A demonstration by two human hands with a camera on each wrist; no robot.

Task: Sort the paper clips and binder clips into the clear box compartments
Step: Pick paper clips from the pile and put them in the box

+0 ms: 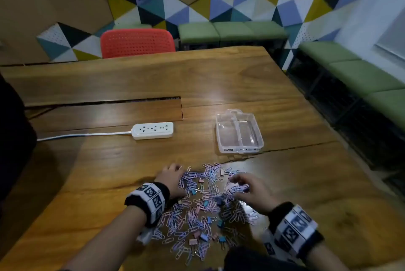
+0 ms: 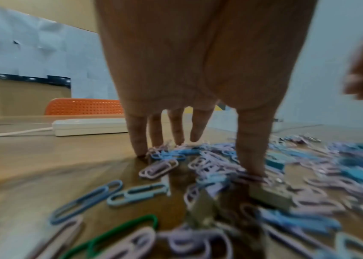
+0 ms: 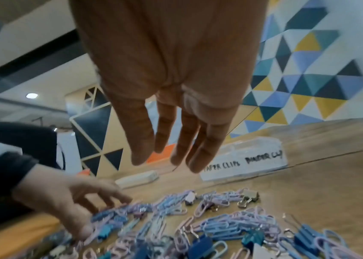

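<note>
Paper clips (image 1: 197, 211) lie under both open hands; the clear box (image 1: 239, 131) sits ahead, nearer the right hand (image 1: 252, 192) than the left hand (image 1: 173, 177).

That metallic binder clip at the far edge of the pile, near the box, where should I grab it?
Probably take the metallic binder clip by its folded body, pinching across the two flat faces from above. The body stands proud of the table, while its wire handles lie low beside the paper clips and look harder to catch.
</note>
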